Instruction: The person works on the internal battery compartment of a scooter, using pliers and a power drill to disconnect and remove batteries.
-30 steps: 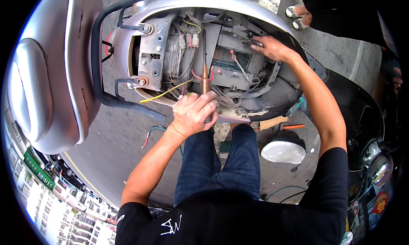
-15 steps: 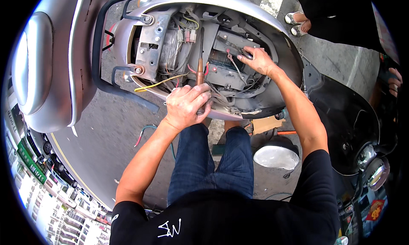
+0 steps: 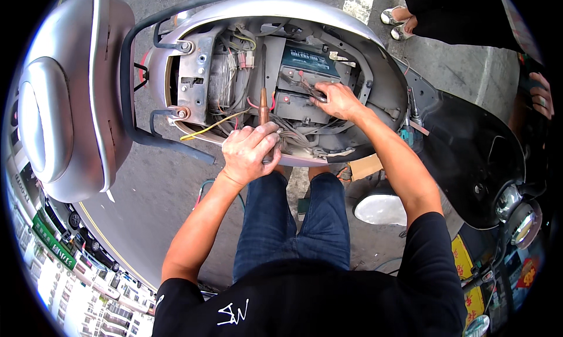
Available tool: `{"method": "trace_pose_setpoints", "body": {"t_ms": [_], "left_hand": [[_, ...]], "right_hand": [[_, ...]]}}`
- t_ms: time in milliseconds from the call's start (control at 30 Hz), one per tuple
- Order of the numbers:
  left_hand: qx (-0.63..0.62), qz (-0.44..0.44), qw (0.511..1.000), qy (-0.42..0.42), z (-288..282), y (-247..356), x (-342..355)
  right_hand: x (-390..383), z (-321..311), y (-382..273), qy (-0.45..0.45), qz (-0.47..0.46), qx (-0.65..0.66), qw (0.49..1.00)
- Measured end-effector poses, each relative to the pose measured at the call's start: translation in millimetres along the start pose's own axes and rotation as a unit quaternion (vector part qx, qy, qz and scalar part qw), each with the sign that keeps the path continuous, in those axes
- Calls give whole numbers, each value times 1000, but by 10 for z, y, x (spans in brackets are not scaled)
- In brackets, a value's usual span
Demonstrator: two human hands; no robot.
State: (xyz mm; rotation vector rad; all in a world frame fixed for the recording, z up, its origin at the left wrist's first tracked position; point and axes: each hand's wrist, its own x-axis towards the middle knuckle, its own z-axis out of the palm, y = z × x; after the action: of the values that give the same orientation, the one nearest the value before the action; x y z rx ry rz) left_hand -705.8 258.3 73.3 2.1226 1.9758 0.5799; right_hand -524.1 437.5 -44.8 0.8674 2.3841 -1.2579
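Screwdriver (image 3: 263, 102) upright, gripped in left hand (image 3: 249, 152), right hand (image 3: 337, 99) pinching wires (image 3: 305, 85)

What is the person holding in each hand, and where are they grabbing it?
The left hand grips a screwdriver by its handle, shaft pointing into the scooter's open compartment. The right hand rests on wires beside the battery; whether its fingers grip anything cannot be told.

One scooter (image 3: 375, 50) with one raised seat (image 3: 64, 102), one battery (image 3: 308, 61), one yellow wire (image 3: 205, 129). One screwdriver (image 3: 263, 99). Two hands: left (image 3: 249, 152), right (image 3: 337, 99). One headlamp (image 3: 522, 225). One piece of cardboard (image 3: 366, 166).
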Motion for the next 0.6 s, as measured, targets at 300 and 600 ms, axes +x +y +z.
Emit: {"method": "trace_pose_setpoints", "body": {"t_ms": [300, 600], "left_hand": [[-5, 8, 1000, -2, 6, -25, 10], [11, 18, 1000, -13, -1, 7, 29]], "right_hand": [[1, 97, 37, 48, -25, 17, 998], [-61, 163, -3, 29, -8, 35, 999]]}}
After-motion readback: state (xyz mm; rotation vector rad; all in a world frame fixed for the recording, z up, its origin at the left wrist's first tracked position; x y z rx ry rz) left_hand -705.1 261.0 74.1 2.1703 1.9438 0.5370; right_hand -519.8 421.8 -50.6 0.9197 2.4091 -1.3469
